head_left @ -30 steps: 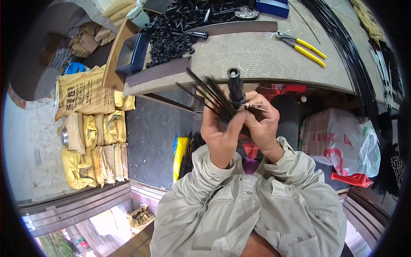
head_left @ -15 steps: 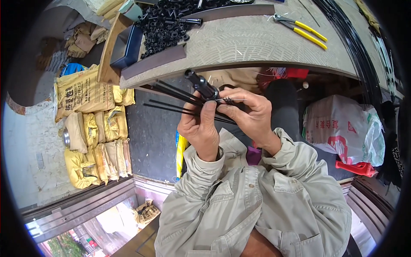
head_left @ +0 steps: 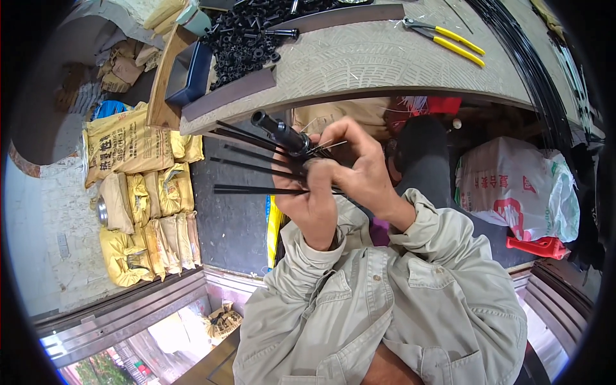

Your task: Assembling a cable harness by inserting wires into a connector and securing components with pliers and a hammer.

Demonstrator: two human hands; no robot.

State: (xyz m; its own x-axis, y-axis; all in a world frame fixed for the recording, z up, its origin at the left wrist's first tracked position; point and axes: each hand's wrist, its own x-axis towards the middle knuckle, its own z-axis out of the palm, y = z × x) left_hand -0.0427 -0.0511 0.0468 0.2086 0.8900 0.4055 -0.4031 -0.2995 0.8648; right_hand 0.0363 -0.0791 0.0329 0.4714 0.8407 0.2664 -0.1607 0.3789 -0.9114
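My left hand (head_left: 307,212) is closed around a bunch of thin flat black rods (head_left: 260,170), which fan out to the left past my fingers. A black tube with a flared collar (head_left: 282,133) stands up tilted at the top of that hand, its hollow end facing away from me. Beside the collar, my right hand (head_left: 369,176) is closed with its fingers bent in, thumb against the rod ends. A thin pale wire (head_left: 333,145) shows between the right fingers. My left thumb is blurred, and the spot where rods and tube meet is partly hidden.
Beyond my hands runs a workbench (head_left: 359,70) with a pile of small black parts (head_left: 244,51), a dark blue tray (head_left: 186,77) and yellow-handled pliers (head_left: 459,39). Long black rods (head_left: 516,64) hang over its right side. Yellow sacks (head_left: 131,144) are stacked left; a white plastic bag (head_left: 494,186) sits right.
The tube has shifted left and tilted further that way. The rods have spread into a wider fan, and my right hand has moved slightly left with its fingers curled differently.
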